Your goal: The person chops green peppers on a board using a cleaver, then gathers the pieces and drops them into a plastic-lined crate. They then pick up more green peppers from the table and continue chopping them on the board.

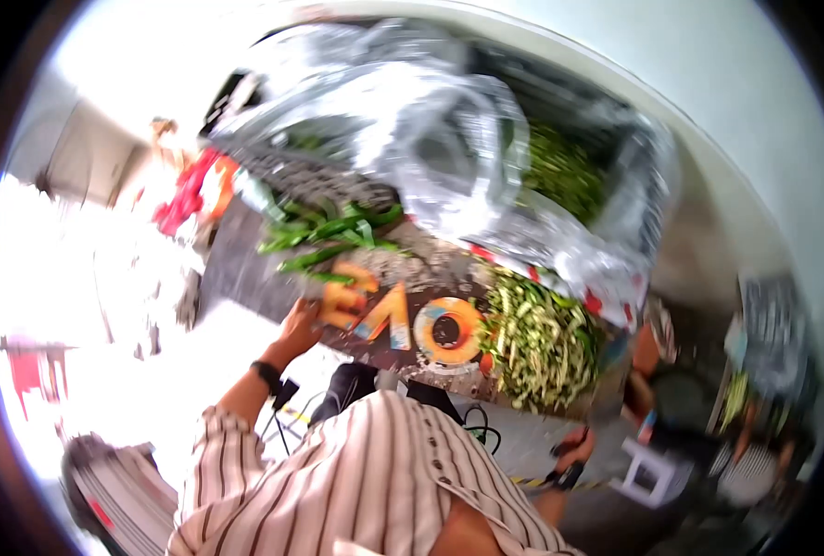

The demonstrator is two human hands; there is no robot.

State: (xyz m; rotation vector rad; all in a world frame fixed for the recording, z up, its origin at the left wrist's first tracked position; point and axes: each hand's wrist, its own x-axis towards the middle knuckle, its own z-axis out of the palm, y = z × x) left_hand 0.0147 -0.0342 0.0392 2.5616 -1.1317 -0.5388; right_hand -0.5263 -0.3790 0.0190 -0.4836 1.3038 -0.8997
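My left hand [301,326], with a black band at the wrist, rests on the near left edge of a dark table [236,269]. Its fingers look stretched out beside a painted orange letter [347,298], though they are blurred. Just beyond them lie several long green chillies or similar pods [338,230]. My right hand [574,448] hangs low beyond the table's near right corner, away from the food. Its fingers are curled around something dark that I cannot make out. Nearest to it on the table sits a heap of pale green shredded vegetable [542,347].
Across the back of the table, clear plastic bags [431,120] cover a wide container, with more cut greens [560,171] inside. A white stool [651,473] stands on the floor at right. Another person [750,473] is near the right edge beside further greens.
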